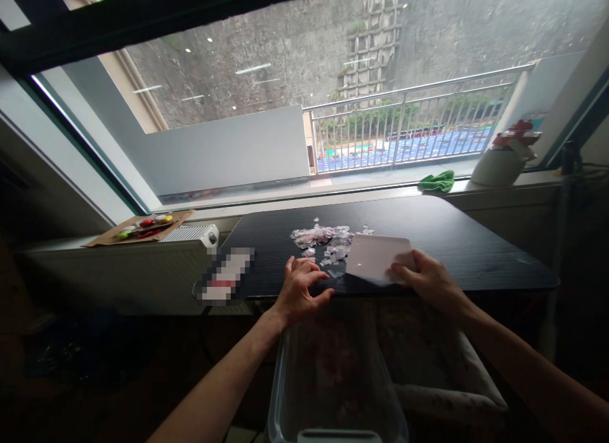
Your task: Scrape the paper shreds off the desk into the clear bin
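My right hand (pixel 435 281) grips a flat white rectangular panel (pixel 373 256) with rounded corners by its right edge, thumb on the near face. The panel is tilted up over the black tabletop (pixel 428 221). Beside its left edge lies a loose heap of small torn paper scraps (pixel 328 237). Just left of the panel, my left hand (pixel 304 284) is at the table's near edge with thumb and fingers apart, holding nothing. Below both hands, a clear plastic bin (pixel 280 392) stands under the edge, with some pale scraps dimly visible inside.
A blurred-out flat item (pixel 226 275) lies at the table's left corner. Cardboard with colourful items (pixel 147 224) rests on a white radiator (pixel 190 237). A green cloth (pixel 438 181) and a white container (pixel 499 164) stand on the windowsill. A fabric-covered box (pixel 447 395) is beside the bin.
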A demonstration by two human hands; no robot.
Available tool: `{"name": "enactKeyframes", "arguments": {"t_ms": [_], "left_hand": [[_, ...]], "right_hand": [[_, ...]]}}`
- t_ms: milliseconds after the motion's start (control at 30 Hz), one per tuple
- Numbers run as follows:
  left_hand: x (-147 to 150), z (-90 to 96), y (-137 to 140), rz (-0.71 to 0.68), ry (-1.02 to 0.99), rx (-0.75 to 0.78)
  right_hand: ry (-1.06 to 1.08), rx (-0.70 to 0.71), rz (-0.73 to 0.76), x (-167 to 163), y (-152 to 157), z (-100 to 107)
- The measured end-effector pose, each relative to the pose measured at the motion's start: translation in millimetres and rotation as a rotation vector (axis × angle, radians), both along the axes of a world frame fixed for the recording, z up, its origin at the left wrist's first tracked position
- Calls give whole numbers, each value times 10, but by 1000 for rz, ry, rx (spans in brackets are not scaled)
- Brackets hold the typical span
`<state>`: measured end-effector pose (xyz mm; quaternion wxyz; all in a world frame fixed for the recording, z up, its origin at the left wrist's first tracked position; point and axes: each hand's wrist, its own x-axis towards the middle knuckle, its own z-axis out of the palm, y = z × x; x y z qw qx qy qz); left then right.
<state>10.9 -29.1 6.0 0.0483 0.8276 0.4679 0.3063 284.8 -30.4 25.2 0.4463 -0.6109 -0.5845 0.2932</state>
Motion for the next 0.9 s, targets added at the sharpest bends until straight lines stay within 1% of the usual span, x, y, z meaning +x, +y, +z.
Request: {"name": "enactKeyframes", "arguments": {"t_ms": [100, 233, 367, 533, 800, 833, 900], "left_hand": [[44, -12, -12, 3, 6, -36], [45, -16, -18, -4, 23, -25], [33, -21, -24, -23, 37, -7], [23, -23, -30, -33, 50, 3], [-14, 1, -51, -98, 3, -17], [-17, 7, -55, -103, -10, -19], [-21, 18, -60, -109, -42, -25]], "right_hand": [[-38, 18, 15, -34, -20, -29], [-99, 52, 23, -65, -43, -67], [-56, 48, 73, -105, -71, -61], [36, -17, 140, -141, -94, -16], [135, -70, 231, -85, -125, -9], [135, -63, 232, -75, -117, -2], [116, -29, 187, -58, -78, 15]]}}
